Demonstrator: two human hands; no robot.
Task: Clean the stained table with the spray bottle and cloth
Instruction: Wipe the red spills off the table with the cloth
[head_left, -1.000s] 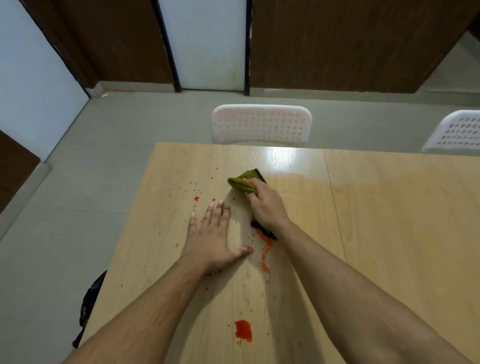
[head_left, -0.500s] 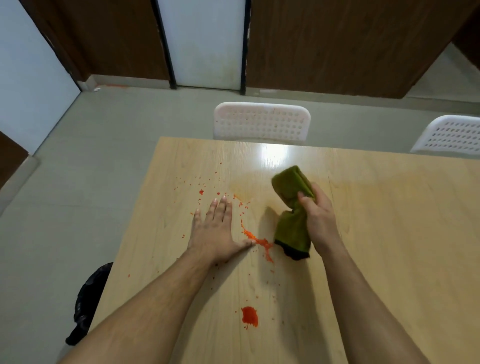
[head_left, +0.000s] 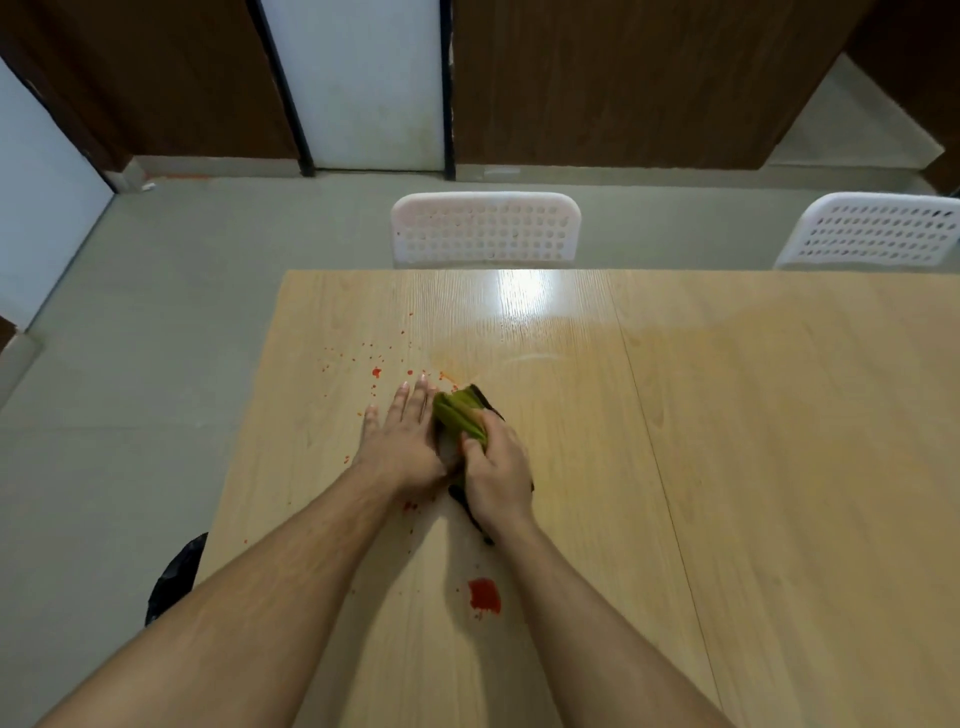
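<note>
A light wooden table (head_left: 727, 467) carries red stains: a blob (head_left: 484, 595) near me and small specks (head_left: 376, 372) further out to the left. My right hand (head_left: 497, 475) presses a green cloth with a dark edge (head_left: 460, 413) onto the table, right beside my left hand (head_left: 402, 441). My left hand lies flat on the wood, fingers spread, touching the cloth's left side. A wet, faintly orange smear (head_left: 519, 358) arcs just beyond the cloth. No spray bottle is in view.
Two white perforated chairs stand at the far edge, one (head_left: 485, 228) straight ahead and one (head_left: 878, 231) at the right. A black bag (head_left: 174, 577) sits on the grey floor by the table's left edge. A seam (head_left: 654, 452) runs down the tabletop.
My right hand had lifted the cloth to the right; now it has brought it back down to the left against my left hand, covering the red streak that lay there.
</note>
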